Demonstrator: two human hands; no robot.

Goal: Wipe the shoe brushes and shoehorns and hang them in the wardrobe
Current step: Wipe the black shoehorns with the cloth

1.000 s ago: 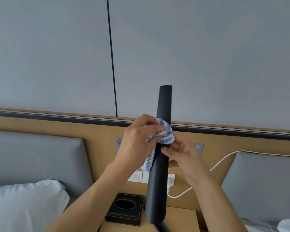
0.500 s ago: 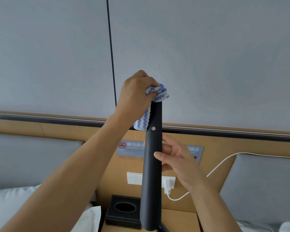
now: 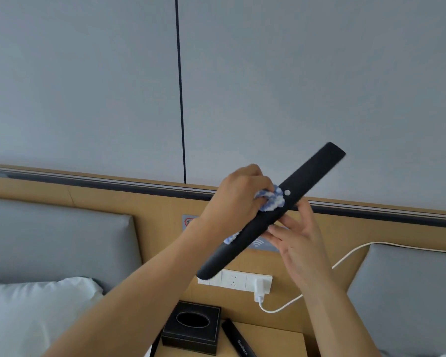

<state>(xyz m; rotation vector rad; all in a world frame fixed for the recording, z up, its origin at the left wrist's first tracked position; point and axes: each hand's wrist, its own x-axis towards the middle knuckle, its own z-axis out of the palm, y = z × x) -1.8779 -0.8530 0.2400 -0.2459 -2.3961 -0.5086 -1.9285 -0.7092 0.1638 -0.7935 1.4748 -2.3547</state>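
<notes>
Grey wall panels (image 3: 294, 73) above wooden headboard (image 3: 152, 202); grey cushions far left (image 3: 57, 240) and right (image 3: 410, 292); white pillow (image 3: 36, 310) near left; black tissue box (image 3: 191, 331) on nightstand (image 3: 273, 338); white charger (image 3: 260, 287) plugged into socket strip (image 3: 233, 279), cable (image 3: 345, 258) trailing right.

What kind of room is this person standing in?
Most likely a hotel bedroom. A padded grey headboard with a white pillow sits beside a wooden nightstand holding a black tissue box, and a no-smoking sign is fixed to the wood panel.
</notes>
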